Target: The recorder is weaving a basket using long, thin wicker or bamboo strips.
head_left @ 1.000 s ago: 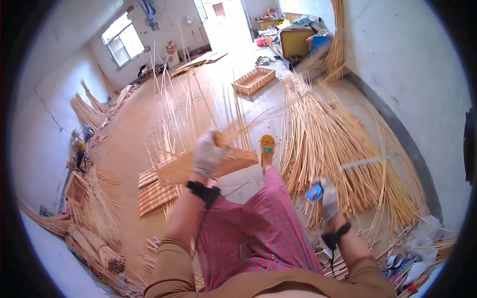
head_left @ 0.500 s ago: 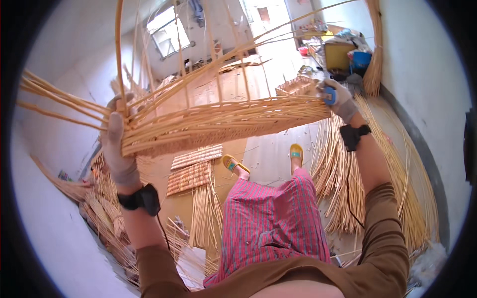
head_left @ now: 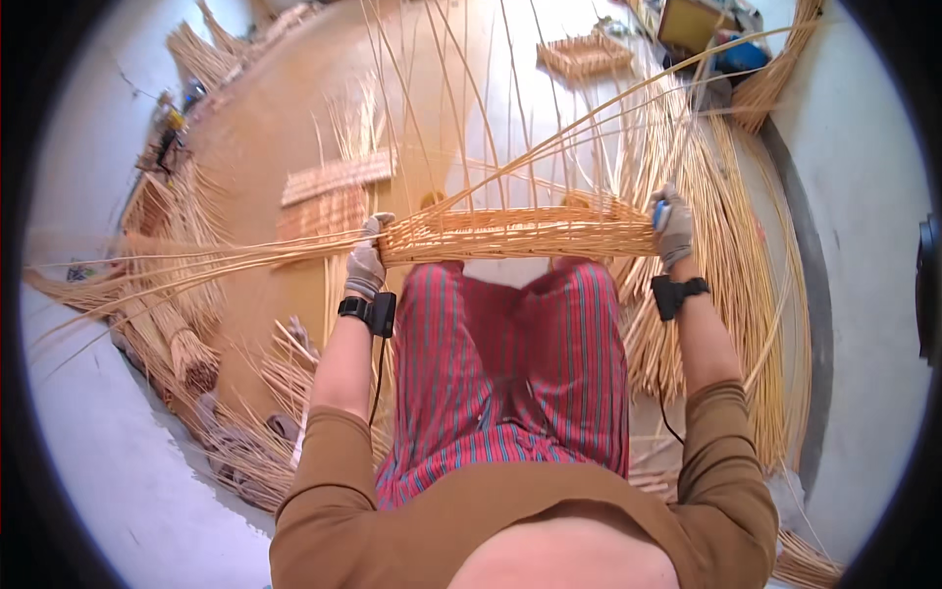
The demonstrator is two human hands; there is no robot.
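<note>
A half-woven wicker basket (head_left: 520, 236) is held level in front of my knees, its woven side toward me. Tall upright stakes (head_left: 510, 88) rise from it and spread away. My gloved left hand (head_left: 367, 263) is closed round its left end, where long loose rods (head_left: 206, 263) stick out leftward. Gripping the right end is my gloved right hand (head_left: 674, 234), with a small blue object (head_left: 661, 214) at its fingers; its kind is not clear. The fingers of both hands are partly hidden. Black straps circle both wrists.
Long peeled rods (head_left: 731, 265) cover the floor at right, beside the wall. Woven panels (head_left: 324, 211) lie at left, with tied rod bundles (head_left: 186, 348) beyond them. A shallow wicker tray (head_left: 586, 59) and a blue bucket (head_left: 741, 56) stand farther off.
Both hands have lowered the basket and brought it nearer my knees, and its tilt has levelled out. The view now looks more steeply down; the window and doorway are out of sight.
</note>
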